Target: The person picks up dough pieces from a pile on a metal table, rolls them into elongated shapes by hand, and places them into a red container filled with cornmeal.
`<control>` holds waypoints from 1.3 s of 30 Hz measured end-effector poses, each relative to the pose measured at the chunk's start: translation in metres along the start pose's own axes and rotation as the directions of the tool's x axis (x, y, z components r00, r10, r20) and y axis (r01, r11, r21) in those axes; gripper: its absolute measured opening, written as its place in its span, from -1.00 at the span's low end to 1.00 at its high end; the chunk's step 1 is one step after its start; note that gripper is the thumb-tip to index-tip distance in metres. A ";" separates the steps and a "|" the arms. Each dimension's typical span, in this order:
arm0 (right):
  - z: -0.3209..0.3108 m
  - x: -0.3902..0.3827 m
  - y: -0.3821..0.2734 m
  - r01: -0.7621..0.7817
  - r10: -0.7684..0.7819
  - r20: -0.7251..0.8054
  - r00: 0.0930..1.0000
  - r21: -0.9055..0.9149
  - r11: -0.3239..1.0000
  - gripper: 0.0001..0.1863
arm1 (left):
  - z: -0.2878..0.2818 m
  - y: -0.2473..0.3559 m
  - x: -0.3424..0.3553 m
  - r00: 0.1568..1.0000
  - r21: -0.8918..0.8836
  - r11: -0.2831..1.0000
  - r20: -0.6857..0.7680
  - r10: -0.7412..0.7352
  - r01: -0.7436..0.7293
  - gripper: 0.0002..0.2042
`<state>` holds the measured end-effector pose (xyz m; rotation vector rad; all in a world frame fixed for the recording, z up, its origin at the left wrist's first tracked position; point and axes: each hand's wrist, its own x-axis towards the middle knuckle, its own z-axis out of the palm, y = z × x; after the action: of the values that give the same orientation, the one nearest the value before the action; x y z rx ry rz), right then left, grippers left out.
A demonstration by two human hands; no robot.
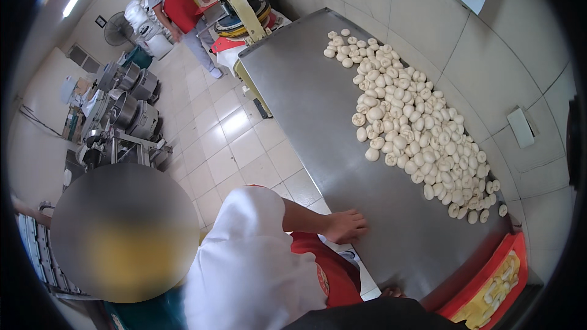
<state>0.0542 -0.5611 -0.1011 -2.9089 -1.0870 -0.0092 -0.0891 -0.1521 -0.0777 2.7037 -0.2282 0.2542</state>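
My left hand, below a white sleeve, rests at the near left edge of a steel table. Its fingers are loosely bent and apart, with nothing seen in them. Only a bit of my right hand shows at the table's near end; a dark shape in front hides the rest, so its fingers cannot be made out. Many small round dough balls lie heaped along the wall side of the table, apart from both hands. A red apron hangs below my left arm.
A red crate holding pale pieces on yellow stands at the table's near right end. Beyond the far end are a cream-coloured machine and a person in a red apron. Mixers line the left. A blurred disc covers the lower left.
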 end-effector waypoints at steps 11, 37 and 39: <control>-0.030 0.283 0.012 -0.083 0.095 -0.168 0.981 0.078 0.994 -0.36 | 0.030 -0.007 0.245 0.991 -0.145 0.989 0.129 -0.017 0.036 -0.36; -0.141 0.151 0.152 0.256 0.253 -0.052 0.966 0.306 -0.917 -0.48 | -0.017 -0.008 0.252 0.932 0.132 0.957 -0.294 -0.209 0.257 -0.32; -0.140 0.177 0.209 0.404 0.427 -0.032 0.904 0.397 -0.824 -0.48 | -0.003 -0.045 0.249 0.969 0.201 0.963 -0.204 -0.137 0.178 -0.31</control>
<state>0.3253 -0.6078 0.0352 -0.3647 -0.0852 0.2626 0.1611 -0.1400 -0.0396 2.8693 0.0771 0.5117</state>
